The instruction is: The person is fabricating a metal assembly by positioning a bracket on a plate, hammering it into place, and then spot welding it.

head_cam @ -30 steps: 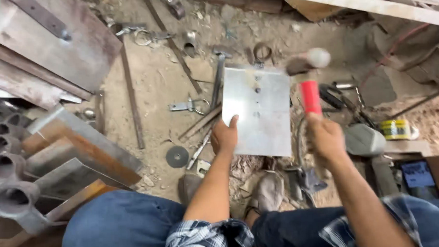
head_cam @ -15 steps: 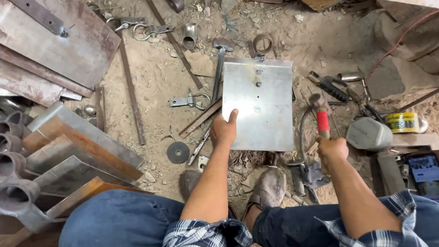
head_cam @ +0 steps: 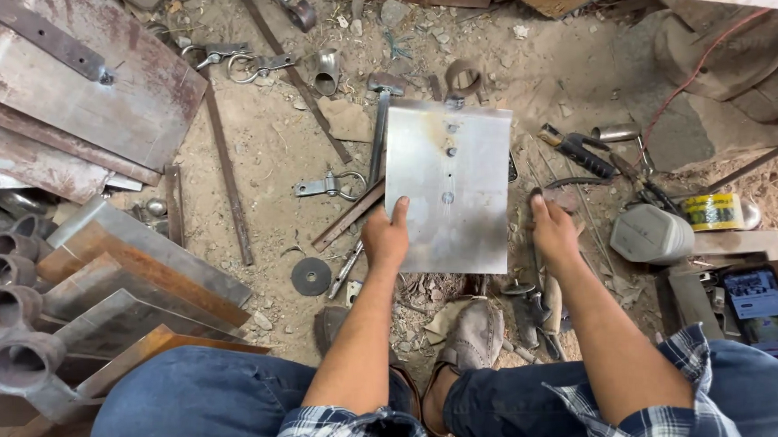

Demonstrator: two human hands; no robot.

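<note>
A rectangular shiny steel plate (head_cam: pixel 452 182) with a few small holes down its middle lies over scrap on the dirt floor in front of me. My left hand (head_cam: pixel 385 236) grips its lower left edge, thumb on top. My right hand (head_cam: pixel 552 234) rests palm down just off the plate's right edge, over loose tools on the ground. What lies under its palm is hidden. No hammer shows in it.
Rusty steel sheets (head_cam: pixel 74 92) and angle pieces with pipe stubs (head_cam: pixel 107 280) fill the left. A grinding disc (head_cam: pixel 311 275), a metal clamp (head_cam: pixel 327 186), black-handled pliers (head_cam: pixel 576 147), a grey case (head_cam: pixel 651 233), a yellow tape roll (head_cam: pixel 712 211) and a phone (head_cam: pixel 758 305) lie around. My shoe (head_cam: pixel 472 336) sits below the plate.
My right hand held a red-handled hammer raised, brought it down beside the plate, and now lies low with no hammer visible. My left hand has stayed on the plate.
</note>
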